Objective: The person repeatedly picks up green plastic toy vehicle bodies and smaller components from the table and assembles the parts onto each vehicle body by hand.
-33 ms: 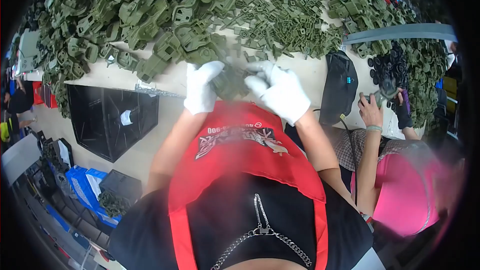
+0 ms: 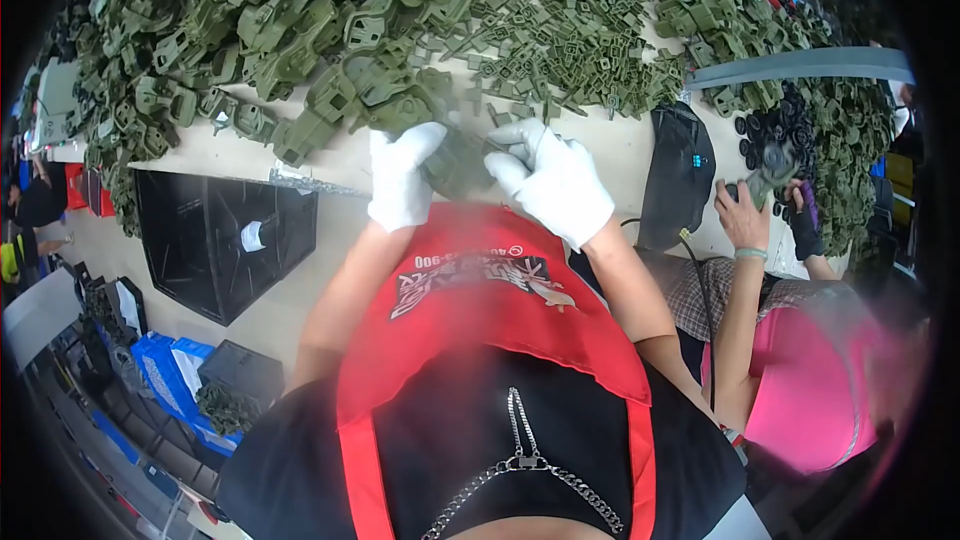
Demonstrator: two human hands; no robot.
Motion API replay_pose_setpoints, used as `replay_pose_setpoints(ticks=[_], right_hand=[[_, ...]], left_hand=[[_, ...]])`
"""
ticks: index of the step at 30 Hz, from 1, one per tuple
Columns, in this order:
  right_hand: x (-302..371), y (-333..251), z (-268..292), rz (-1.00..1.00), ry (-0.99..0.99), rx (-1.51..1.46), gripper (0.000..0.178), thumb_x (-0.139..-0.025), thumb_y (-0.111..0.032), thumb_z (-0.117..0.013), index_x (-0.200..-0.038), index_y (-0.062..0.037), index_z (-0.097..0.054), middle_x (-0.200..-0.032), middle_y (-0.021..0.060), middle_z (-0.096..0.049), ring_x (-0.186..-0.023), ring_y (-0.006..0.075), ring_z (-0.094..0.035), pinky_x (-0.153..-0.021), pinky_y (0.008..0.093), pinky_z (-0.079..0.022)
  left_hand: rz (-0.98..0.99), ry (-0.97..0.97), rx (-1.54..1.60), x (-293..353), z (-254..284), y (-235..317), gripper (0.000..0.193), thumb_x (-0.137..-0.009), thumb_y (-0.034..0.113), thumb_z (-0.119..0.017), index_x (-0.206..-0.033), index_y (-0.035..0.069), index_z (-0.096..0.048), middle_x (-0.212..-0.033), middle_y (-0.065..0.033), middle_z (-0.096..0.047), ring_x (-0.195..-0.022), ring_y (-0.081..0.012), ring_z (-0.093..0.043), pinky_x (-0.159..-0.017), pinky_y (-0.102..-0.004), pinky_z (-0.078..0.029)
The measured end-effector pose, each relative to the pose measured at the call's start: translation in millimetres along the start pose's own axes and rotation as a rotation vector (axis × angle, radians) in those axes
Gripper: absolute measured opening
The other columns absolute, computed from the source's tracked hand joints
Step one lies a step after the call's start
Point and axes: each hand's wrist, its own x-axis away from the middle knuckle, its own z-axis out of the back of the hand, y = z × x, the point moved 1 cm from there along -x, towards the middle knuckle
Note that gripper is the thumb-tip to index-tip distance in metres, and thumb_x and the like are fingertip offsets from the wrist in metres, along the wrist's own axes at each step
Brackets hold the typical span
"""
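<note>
My left hand and my right hand, both in white gloves, close together around one olive-green plastic part just above the table edge, in front of my red apron. The part is blurred and mostly hidden between the fingers. Right behind it a big heap of olive-green plastic parts covers the table.
A black open bin stands below the table at my left, with blue crates lower down. A black pouch lies at my right. A co-worker's hands hold a small part beside black round pieces.
</note>
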Motion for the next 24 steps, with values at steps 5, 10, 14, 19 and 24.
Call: replay_pose_setpoints(ticks=[5,10,14,19,24], right_hand=[[-3.2,5.8,-11.2,0.23,0.184,0.131,0.022,-0.081,-0.02,-0.068,-0.098,-0.0078,-0.064,-0.083,0.013,-0.069,-0.074,0.029,-0.068,-0.069,0.0358,-0.054],[5.3,-19.5,-7.3,0.305,0.224,0.173,0.018,-0.08,-0.013,-0.067,-0.097,-0.0081,-0.064,-0.086,0.0141,-0.068,-0.074,0.0319,-0.067,-0.068,0.0385,-0.055],[4.6,-24.1,-14.7,0.307,0.284,0.212,0.018,-0.08,-0.011,-0.066,-0.097,-0.0079,-0.062,-0.083,0.0125,-0.067,-0.071,0.0326,-0.066,-0.065,0.0417,-0.054],[-4.2,-22.5,-27.5,0.437,0.303,0.269,0.015,-0.081,-0.011,-0.066,-0.095,-0.0091,-0.061,-0.081,0.0116,-0.066,-0.067,0.0326,-0.065,-0.06,0.0424,-0.054],[-8.8,-22.0,-34.1,0.512,0.375,0.184,0.015,-0.081,-0.01,-0.066,-0.095,-0.0094,-0.061,-0.081,0.0101,-0.066,-0.068,0.0302,-0.065,-0.058,0.0398,-0.053]], left_hand=[[-0.108,-0.054,-0.068,9.1,-12.0,18.4,0.034,-0.079,-0.003,-0.057,-0.113,0.0,-0.056,-0.102,-0.0112,-0.064,-0.093,-0.0234,-0.065,-0.084,-0.0363,-0.053],[-0.101,0.005,-0.032,11.7,-18.8,17.2,0.034,-0.079,-0.005,-0.06,-0.112,0.001,-0.057,-0.101,-0.0083,-0.065,-0.088,-0.018,-0.063,-0.079,-0.0307,-0.051],[-0.111,-0.01,-0.135,12.8,-20.4,20.3,0.031,-0.079,-0.004,-0.062,-0.109,0.001,-0.06,-0.1,-0.0071,-0.066,-0.087,-0.0155,-0.062,-0.078,-0.0293,-0.051],[-0.062,0.04,-0.254,15.2,-13.2,18.3,0.029,-0.079,-0.001,-0.062,-0.108,0.0,-0.061,-0.096,-0.0061,-0.066,-0.083,-0.0149,-0.062,-0.074,-0.028,-0.05],[0.016,0.057,-0.142,20.3,-13.3,29.0,0.021,-0.077,0.0,-0.061,-0.098,-0.002,-0.063,-0.083,-0.0051,-0.065,-0.072,-0.0147,-0.062,-0.066,-0.0258,-0.049]])
